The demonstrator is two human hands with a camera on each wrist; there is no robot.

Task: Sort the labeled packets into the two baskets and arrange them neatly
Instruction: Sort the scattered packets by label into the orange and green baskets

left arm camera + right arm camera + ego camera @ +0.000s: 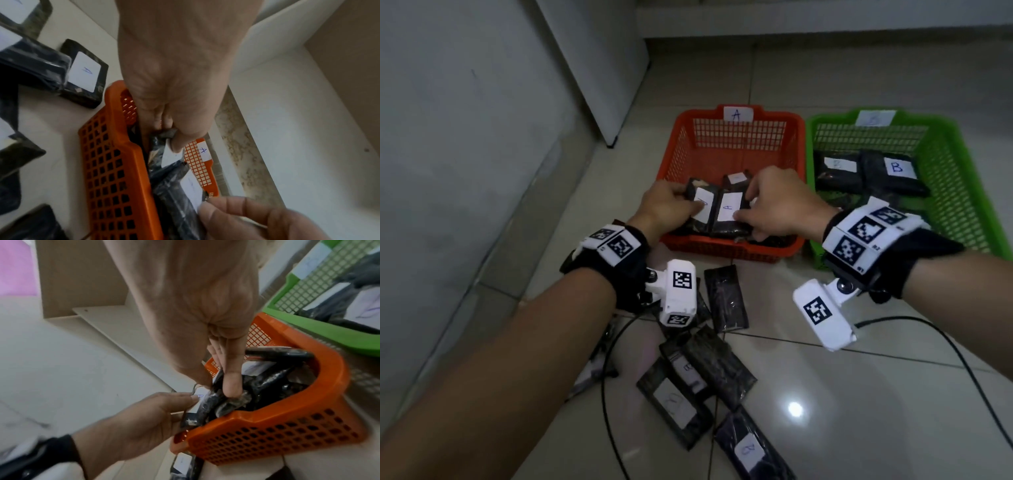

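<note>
The orange basket (732,248) marked A stands beside the green basket (962,192) marked B. Both hands reach into the orange one. My left hand (690,202) pinches a dark packet with a white label (703,205), thumb on the label (171,155). My right hand (744,205) grips the neighbouring packet marked A (727,209), thumb low and fingers on its top edge. The two packets stand side by side against the near wall. More dark packets lie under and behind them. Two B packets (893,171) lie in the green basket.
Several loose packets (719,370) lie scattered on the tiled floor in front of the baskets, some with B labels. A black cable (945,342) runs across the floor at right. A white cabinet (599,68) and a wall stand at left.
</note>
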